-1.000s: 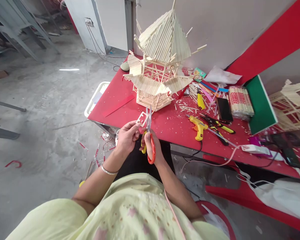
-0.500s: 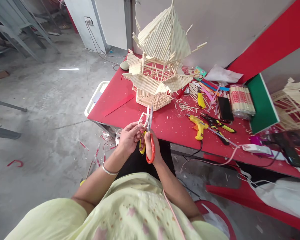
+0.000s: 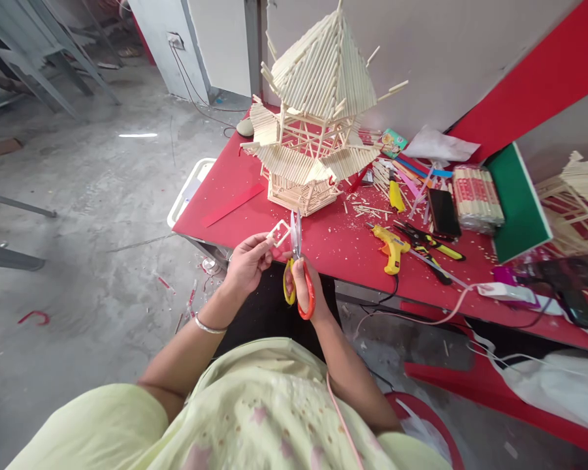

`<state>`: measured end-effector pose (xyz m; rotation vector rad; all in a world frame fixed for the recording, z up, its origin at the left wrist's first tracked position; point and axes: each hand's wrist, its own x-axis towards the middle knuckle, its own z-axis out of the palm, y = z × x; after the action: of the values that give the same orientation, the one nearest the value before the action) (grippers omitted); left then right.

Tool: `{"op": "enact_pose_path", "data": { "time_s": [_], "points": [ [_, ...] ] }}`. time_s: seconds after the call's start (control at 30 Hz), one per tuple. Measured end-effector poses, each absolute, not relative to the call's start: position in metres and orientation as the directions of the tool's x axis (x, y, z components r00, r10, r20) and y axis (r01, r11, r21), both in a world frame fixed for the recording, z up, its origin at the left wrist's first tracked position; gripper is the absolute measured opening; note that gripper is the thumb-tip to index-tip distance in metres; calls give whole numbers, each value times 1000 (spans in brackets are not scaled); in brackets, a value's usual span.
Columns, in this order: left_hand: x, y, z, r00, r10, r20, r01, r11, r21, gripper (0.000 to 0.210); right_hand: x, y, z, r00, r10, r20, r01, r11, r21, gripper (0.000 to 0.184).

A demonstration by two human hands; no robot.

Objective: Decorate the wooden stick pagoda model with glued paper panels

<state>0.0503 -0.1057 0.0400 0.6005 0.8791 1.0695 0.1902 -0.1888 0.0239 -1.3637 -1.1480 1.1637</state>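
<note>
Between its thumb and fingers my left hand [image 3: 249, 263] pinches a small pale frame [image 3: 279, 234], squarish with a gap in the middle. My right hand [image 3: 308, 287] is wrapped round the scissors [image 3: 296, 245], which have one red and one yellow handle. Their blades point away from me, slightly parted, just right of the frame and apart from it. Beyond the blades, on the red table [image 3: 245, 228], stands a pagoda-like model [image 3: 318, 117] built of thin wooden sticks, with a pointed roof.
A yellow glue gun [image 3: 391, 248], black-and-yellow pliers [image 3: 434, 245], a dark phone [image 3: 443, 213] and packed sticks [image 3: 477, 196] lie to the right. A yellow-handled cutter [image 3: 396, 196] is among loose sticks. A green board [image 3: 519, 196] stands upright near a second stick model [image 3: 578, 202].
My hands have moved apart: the left with the frame slightly left, the right with the scissors slightly right. The blades have come away from the frame.
</note>
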Motion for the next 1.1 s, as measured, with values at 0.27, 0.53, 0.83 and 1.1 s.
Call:
{"op": "enact_pose_path", "data": {
  "time_s": [0.27,0.53,0.83,1.1],
  "points": [
    [33,-80,51,214,952,-219,-382,288,878,40,217,-187,37,-56,985,-162,22,-161,-987,68],
    [24,-71,49,238,951,-200,-326,272,905,36,211,-189,46,-12,986,-164,22,-163,-986,63],
    [24,-71,50,248,946,-210,-308,282,908,34,208,-187,40,-5,978,-209,-62,-209,-976,61],
    [25,-72,50,263,933,-246,-334,327,884,34,209,-189,26,38,975,-218,-38,-216,-976,57]
  ]
}}
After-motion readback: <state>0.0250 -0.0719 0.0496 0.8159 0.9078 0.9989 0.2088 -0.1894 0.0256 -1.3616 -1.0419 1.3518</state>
